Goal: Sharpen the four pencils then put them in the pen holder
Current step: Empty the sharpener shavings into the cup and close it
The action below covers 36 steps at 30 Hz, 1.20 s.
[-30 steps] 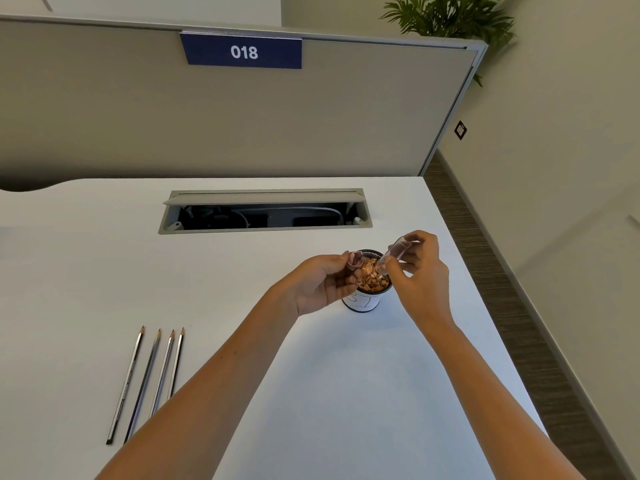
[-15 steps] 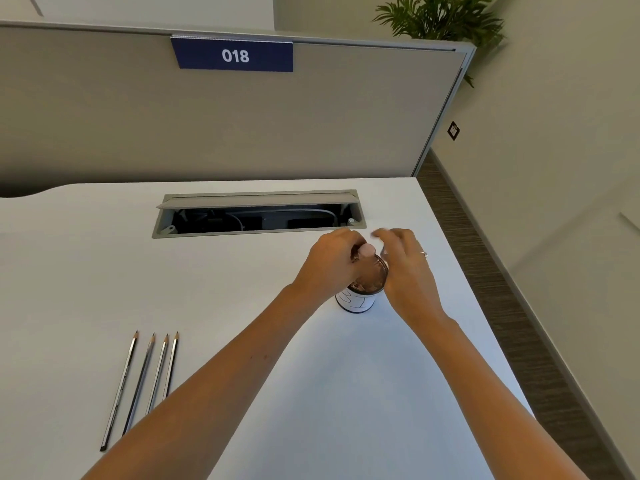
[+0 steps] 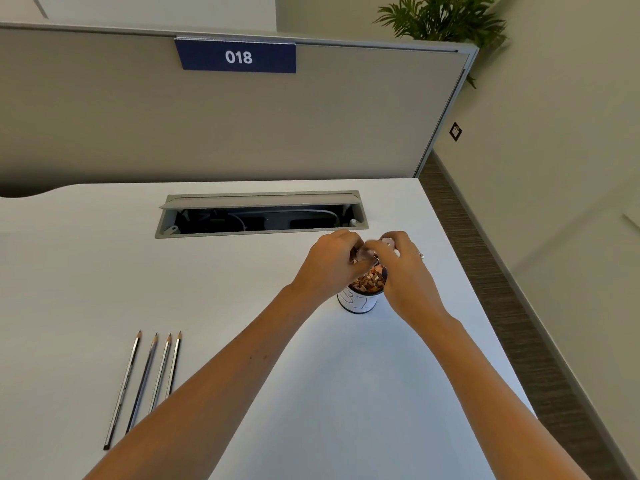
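Observation:
My left hand (image 3: 330,266) and my right hand (image 3: 403,271) meet fingertip to fingertip just above a small white cup (image 3: 358,303). Between the fingers they pinch a small sharpener (image 3: 367,252) with pale pink and clear parts, blurred and partly hidden. The cup is heaped with brown pencil shavings (image 3: 369,281). Several grey pencils (image 3: 160,372) lie side by side on the white desk (image 3: 346,393) at the lower left, tips pointing away from me, far from both hands.
An open cable tray (image 3: 259,216) is set into the desk behind the cup. A grey partition (image 3: 138,126) with a blue "018" label (image 3: 238,57) closes the back. The desk's right edge (image 3: 485,323) runs close to the cup; a plant (image 3: 443,19) stands beyond.
A second ago my hands were apart, each holding one part of the sharpener over the cup. They have come together, and the parts now meet between the fingertips.

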Motion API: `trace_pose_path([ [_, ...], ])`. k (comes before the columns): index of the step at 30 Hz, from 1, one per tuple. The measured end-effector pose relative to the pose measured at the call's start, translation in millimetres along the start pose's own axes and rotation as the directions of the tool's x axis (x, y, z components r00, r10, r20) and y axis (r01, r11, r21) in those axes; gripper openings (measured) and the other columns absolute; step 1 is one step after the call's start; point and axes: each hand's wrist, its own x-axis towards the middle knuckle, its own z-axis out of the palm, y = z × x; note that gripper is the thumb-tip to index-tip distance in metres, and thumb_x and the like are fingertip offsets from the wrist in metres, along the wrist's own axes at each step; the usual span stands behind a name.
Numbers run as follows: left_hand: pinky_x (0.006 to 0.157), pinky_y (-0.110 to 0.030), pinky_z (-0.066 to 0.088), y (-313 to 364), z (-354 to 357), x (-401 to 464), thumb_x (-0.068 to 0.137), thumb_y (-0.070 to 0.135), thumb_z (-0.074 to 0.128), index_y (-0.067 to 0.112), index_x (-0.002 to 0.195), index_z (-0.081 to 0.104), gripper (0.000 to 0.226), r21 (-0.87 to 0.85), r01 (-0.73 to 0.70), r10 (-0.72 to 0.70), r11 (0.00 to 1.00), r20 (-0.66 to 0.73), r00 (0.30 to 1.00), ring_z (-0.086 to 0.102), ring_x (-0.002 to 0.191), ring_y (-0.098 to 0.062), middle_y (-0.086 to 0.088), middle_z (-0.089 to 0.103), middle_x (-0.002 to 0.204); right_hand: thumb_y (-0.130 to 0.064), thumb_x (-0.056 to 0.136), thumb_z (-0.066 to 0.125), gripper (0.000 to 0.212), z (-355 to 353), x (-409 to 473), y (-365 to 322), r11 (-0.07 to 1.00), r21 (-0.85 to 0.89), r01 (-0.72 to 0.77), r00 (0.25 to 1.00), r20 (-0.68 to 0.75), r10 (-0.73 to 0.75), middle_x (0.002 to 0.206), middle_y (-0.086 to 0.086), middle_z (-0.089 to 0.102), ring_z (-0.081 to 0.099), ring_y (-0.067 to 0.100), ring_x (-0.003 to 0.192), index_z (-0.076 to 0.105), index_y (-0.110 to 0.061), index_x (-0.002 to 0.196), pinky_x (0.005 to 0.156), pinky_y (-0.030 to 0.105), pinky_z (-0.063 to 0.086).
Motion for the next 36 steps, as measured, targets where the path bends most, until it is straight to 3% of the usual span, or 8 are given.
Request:
trace_pose_path([
  [8,0.061,-0.024,0.039,-6.6,4.8,-4.9,0.089,0.033,0.069,0.004,0.092,0.069,0.030,-0.019,0.029,-0.029,0.999,0.023,0.999,0.054,0.070,-0.016,-0.008,0.067,0.082,0.005,0.084,0.055,0.054,3.8,-5.8,2.5,0.999,-0.037,0.012,0.999,-0.051,-0.014,0.123,0.009,0.052,0.049,0.029,0.112,0.047,-0.025,0.129,0.088,0.042,0.047],
  [11,0.064,-0.026,0.049,-8.2,7.3,-7.3,0.091,0.034,0.066,0.008,0.091,0.072,0.027,-0.143,0.153,-0.156,0.978,-0.010,0.988,0.063,0.073,-0.016,-0.004,0.072,0.082,-0.001,0.088,0.056,0.063,6.3,-6.6,3.7,0.966,0.216,-0.139,0.976,-0.137,0.171,0.119,0.005,0.060,0.050,0.024,0.115,0.027,-0.032,0.133,0.094,0.036,0.039],
  [15,0.064,-0.024,0.058,-13.8,7.8,-9.9,0.094,0.035,0.063,0.011,0.090,0.073,0.027,-0.548,0.535,-0.526,0.643,0.192,0.829,0.074,0.075,-0.016,-0.009,0.077,0.083,-0.004,0.085,0.064,0.069,5.1,-11.3,4.5,0.927,0.368,-0.071,0.960,-0.227,0.163,0.111,0.004,0.064,0.061,0.011,0.091,0.019,-0.031,0.130,0.078,0.001,0.041],
  [17,0.063,-0.023,0.059,-16.7,10.2,-13.7,0.095,0.033,0.062,0.007,0.094,0.072,0.028,-0.581,0.613,-0.577,0.536,0.279,0.768,0.075,0.077,-0.015,-0.011,0.077,0.086,-0.006,0.084,0.066,0.064,4.4,-11.9,4.6,0.930,0.363,-0.051,0.952,-0.263,0.155,0.108,-0.002,0.063,0.059,0.007,0.082,0.023,-0.029,0.126,0.074,0.002,0.044],
  [20,0.062,-0.022,0.060,-17.5,12.8,-16.7,0.094,0.032,0.063,0.009,0.090,0.071,0.025,-0.587,0.645,-0.606,0.490,0.302,0.736,0.074,0.074,-0.011,-0.008,0.077,0.083,-0.014,0.086,0.064,0.037,5.8,-11.1,5.7,0.945,0.320,-0.061,0.957,-0.250,0.147,0.104,-0.004,0.063,0.058,0.009,0.090,0.041,-0.025,0.113,0.079,0.022,0.052],
  [28,0.055,-0.020,0.054,-14.7,10.6,-13.9,0.094,0.035,0.063,0.014,0.082,0.070,0.024,-0.561,0.667,-0.614,0.490,0.321,0.721,0.071,0.068,-0.013,-0.004,0.076,0.077,-0.018,0.084,0.066,0.032,11.0,-13.4,4.0,0.933,0.348,-0.091,0.955,-0.234,0.180,0.100,-0.010,0.062,0.059,0.009,0.092,0.048,-0.022,0.110,0.073,0.009,0.042],
  [33,0.050,-0.020,0.040,-11.0,5.4,-16.5,0.092,0.031,0.065,0.014,0.083,0.072,0.020,-0.645,0.700,-0.610,0.307,0.431,0.664,0.049,0.058,-0.011,0.001,0.061,0.070,-0.016,0.084,0.067,0.035,6.2,-16.4,5.1,0.778,0.592,-0.213,0.893,-0.205,0.400,0.099,-0.015,0.065,0.062,-0.002,0.089,0.051,-0.025,0.115,0.070,0.007,0.049],
  [36,0.046,-0.018,0.041,-9.6,2.4,-19.6,0.092,0.025,0.066,0.012,0.085,0.072,0.015,-0.682,0.697,-0.580,0.222,0.482,0.656,0.052,0.053,-0.009,-0.002,0.063,0.072,-0.013,0.083,0.068,0.027,3.3,-18.6,9.2,0.502,0.814,-0.292,0.804,-0.076,0.590,0.103,0.000,0.069,0.067,0.011,0.096,0.058,-0.021,0.106,0.084,0.027,0.055],
])
